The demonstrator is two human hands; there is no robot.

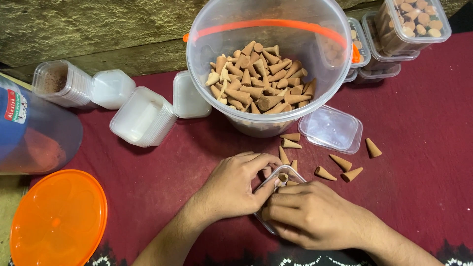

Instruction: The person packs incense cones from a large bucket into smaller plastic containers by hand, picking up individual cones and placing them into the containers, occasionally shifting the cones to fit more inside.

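My left hand [236, 186] and my right hand [311, 213] close together around a small clear plastic box [288, 173] on the red cloth. A few brown cones lie inside the box. My left fingers pinch its near rim; my right hand cups its lower side and hides most of it. Several loose brown cones [345, 167] lie on the cloth just beyond my hands. Behind them stands a big clear bucket [207, 44] with an orange handle, holding a heap of the same cones [256, 81].
A clear lid [331, 128] lies by the bucket. Stacks of empty clear boxes [142, 117] and lids sit at the left, filled boxes [415, 22] at the top right. An orange round lid [58, 219] and a large clear jar [34, 133] lie at the far left.
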